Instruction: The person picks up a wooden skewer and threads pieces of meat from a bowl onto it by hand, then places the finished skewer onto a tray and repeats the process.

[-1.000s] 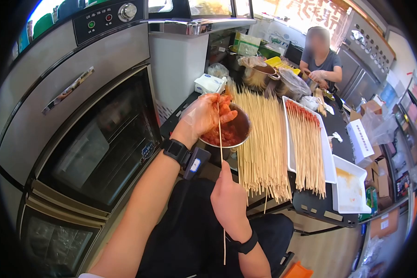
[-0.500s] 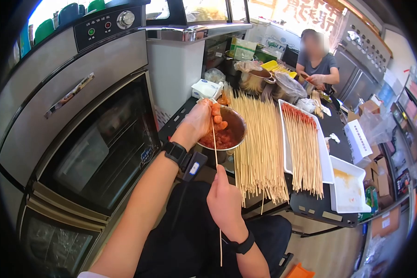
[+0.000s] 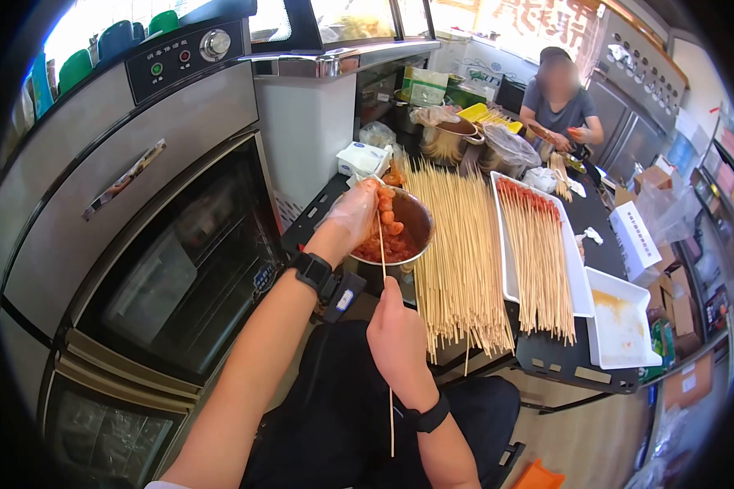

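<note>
My left hand [image 3: 351,215], in a clear plastic glove, is closed around orange-red meat pieces [image 3: 387,213] over a metal pot [image 3: 430,236]. Red marinated meat [image 3: 398,247] lies inside that pot. A long bamboo skewer [image 3: 383,257] runs from these pieces down into my right hand [image 3: 398,336]. My bare right hand grips the stick partway along, and its lower end sticks out below. How far the tip goes into the meat is hidden by my left fingers. Beside the pot lies a thick spread of bamboo skewers [image 3: 458,269].
A white tray [image 3: 510,261] holds finished-looking meat skewers [image 3: 538,244]. Near the table's right end sits a second white tray [image 3: 620,342] with yellowish liquid. A steel cabinet [image 3: 187,236] stands at left. Another person [image 3: 550,110] handles food across the table.
Both my hands keep their holds, and the right has risen slightly along the skewer. The view has shifted a little. Across the table, the other person's hands have moved apart.
</note>
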Available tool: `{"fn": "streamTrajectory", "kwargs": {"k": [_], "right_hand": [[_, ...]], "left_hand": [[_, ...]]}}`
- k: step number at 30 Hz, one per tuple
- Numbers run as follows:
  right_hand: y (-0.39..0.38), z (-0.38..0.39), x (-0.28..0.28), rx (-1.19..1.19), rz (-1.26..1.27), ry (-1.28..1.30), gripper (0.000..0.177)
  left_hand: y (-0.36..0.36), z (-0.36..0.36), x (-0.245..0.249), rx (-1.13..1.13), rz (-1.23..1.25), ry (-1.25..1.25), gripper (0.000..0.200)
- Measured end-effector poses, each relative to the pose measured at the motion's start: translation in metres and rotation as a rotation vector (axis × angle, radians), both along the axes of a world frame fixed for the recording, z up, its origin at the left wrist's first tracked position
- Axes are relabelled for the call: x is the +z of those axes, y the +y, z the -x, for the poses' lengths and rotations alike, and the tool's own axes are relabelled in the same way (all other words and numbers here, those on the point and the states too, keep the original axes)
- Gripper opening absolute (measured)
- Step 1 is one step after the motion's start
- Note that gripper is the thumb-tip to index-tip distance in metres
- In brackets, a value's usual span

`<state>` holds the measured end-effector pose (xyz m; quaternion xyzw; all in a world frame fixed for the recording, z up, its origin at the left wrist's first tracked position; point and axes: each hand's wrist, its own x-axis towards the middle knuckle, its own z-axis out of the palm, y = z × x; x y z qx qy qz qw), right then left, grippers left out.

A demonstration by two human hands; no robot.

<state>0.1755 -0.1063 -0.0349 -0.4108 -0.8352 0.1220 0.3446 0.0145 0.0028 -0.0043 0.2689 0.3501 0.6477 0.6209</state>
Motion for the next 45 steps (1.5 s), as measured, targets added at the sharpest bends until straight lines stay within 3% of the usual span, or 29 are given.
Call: {"fn": "streamTrajectory", "kwargs": {"k": [6, 8, 10, 13, 17, 19, 21, 23, 28, 31, 35, 37, 39, 40, 41, 42, 45], "right_hand": [[0.009, 0.003, 0.001, -0.028, 0.002, 0.005, 0.034], [0.012, 0.007, 0.002, -0.042, 0.013, 0.046, 0.034], [0.013, 0.006, 0.005, -0.059, 0.056, 0.085, 0.021], [0.006, 0.004, 0.012, -0.085, 0.029, 0.034, 0.016], [-0.008, -0.008, 0.012, -0.042, 0.072, 0.041, 0.016], [-0.020, -0.019, 0.012, 0.009, 0.144, 0.120, 0.016], [-0.040, -0.037, 0.010, 0.060, 0.311, 0.118, 0.015], [-0.057, -0.054, 0.013, 0.103, 0.439, 0.224, 0.015], [-0.076, -0.071, 0.003, 0.136, 0.433, 0.306, 0.016], [-0.075, -0.070, 0.002, 0.096, 0.486, 0.297, 0.017], [-0.055, -0.078, 0.008, -0.050, 0.309, 0.332, 0.017], [-0.035, -0.100, 0.023, -0.176, 0.363, 0.254, 0.021], [0.001, -0.127, 0.021, -0.300, 0.244, 0.234, 0.026], [0.021, -0.141, 0.027, -0.324, 0.160, 0.253, 0.028], [0.040, -0.157, 0.033, -0.443, 0.250, 0.123, 0.030], [0.065, -0.174, 0.023, -0.512, 0.127, 0.063, 0.032], [0.132, -0.215, 0.017, -0.618, 0.068, -0.165, 0.027]], "left_hand": [[-0.003, -0.008, 0.002, 0.069, 0.064, 0.075, 0.023], [-0.004, -0.009, 0.003, -0.063, 0.121, 0.062, 0.024], [-0.006, -0.009, 0.005, -0.074, 0.111, 0.080, 0.025], [-0.006, -0.008, 0.002, -0.092, 0.055, 0.062, 0.027], [-0.003, -0.002, -0.002, -0.006, -0.015, 0.068, 0.028], [-0.004, -0.005, 0.000, 0.153, 0.009, 0.200, 0.027], [0.003, 0.000, -0.010, 0.258, -0.017, 0.111, 0.025], [0.003, 0.001, -0.012, 0.271, -0.062, 0.087, 0.024], [0.009, 0.005, -0.016, 0.289, -0.069, 0.299, 0.029], [0.002, -0.002, -0.005, 0.173, -0.010, 0.290, 0.033], [0.002, -0.019, 0.001, 0.047, 0.084, 0.358, 0.050], [-0.009, -0.030, 0.014, 0.091, 0.289, 0.832, 0.049], [0.006, -0.002, -0.010, -0.128, -0.226, 2.069, 0.036], [0.003, -0.006, -0.006, -0.128, -0.227, 2.063, 0.036], [-0.005, -0.012, 0.003, -0.205, -0.090, 1.978, 0.029], [-0.010, -0.017, 0.009, -0.277, 0.043, 1.887, 0.029], [-0.012, -0.016, 0.014, -0.362, 0.071, 2.007, 0.025]]}}
